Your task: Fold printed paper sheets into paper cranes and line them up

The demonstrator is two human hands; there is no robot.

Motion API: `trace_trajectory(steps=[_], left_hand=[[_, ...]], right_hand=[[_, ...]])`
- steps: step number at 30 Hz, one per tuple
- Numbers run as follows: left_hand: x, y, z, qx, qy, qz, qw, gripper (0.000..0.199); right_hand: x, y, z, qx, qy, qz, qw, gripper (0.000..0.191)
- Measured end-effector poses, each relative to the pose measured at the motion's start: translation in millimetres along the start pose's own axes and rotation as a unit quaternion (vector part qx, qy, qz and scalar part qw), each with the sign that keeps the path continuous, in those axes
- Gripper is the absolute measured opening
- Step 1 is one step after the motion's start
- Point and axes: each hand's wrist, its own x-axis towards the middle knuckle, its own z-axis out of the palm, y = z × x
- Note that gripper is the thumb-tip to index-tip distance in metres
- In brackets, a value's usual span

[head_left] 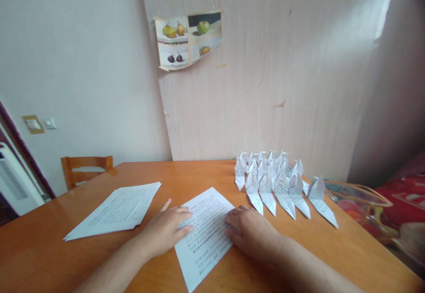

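A printed sheet of paper (209, 226) lies flat on the table, turned at an angle in front of me. On its left edge rests my left hand (172, 224), fingers stretched and thumb apart, the tips touching the paper. My right hand (250, 231) is at the opposite edge, its fingers bent together over the margin; its thumb is partly hidden. Left of my left hand is a loose stack of printed sheets (116, 211). Several folded paper pieces (285, 193) with upright points and long flat tails stand in rows beyond my right hand.
The wooden table (186, 173) reaches back to a pale board. A wooden chair (86, 163) is at the far left edge. Past the right edge are a mesh container (358, 200) and red material (403, 200). A fruit picture (188, 40) hangs on the wall.
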Motion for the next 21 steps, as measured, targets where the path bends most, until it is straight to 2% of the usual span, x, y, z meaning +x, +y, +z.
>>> trace_trajectory(steps=[7,15,21], left_hand=[[24,18,-9.4,0.003,-0.045,-0.031,0.998,0.042],[53,45,-8.0,0.031,-0.058,0.003,0.998,0.049],[60,53,-5.7,0.023,-0.088,-0.012,0.996,0.069]], right_hand=[[0,-2,-4,-0.018,-0.013,0.006,1.000,0.025],[-2,-6,-8,-0.019,-0.019,0.011,1.000,0.029],[-2,-2,-6,-0.001,-0.007,0.026,1.000,0.026]])
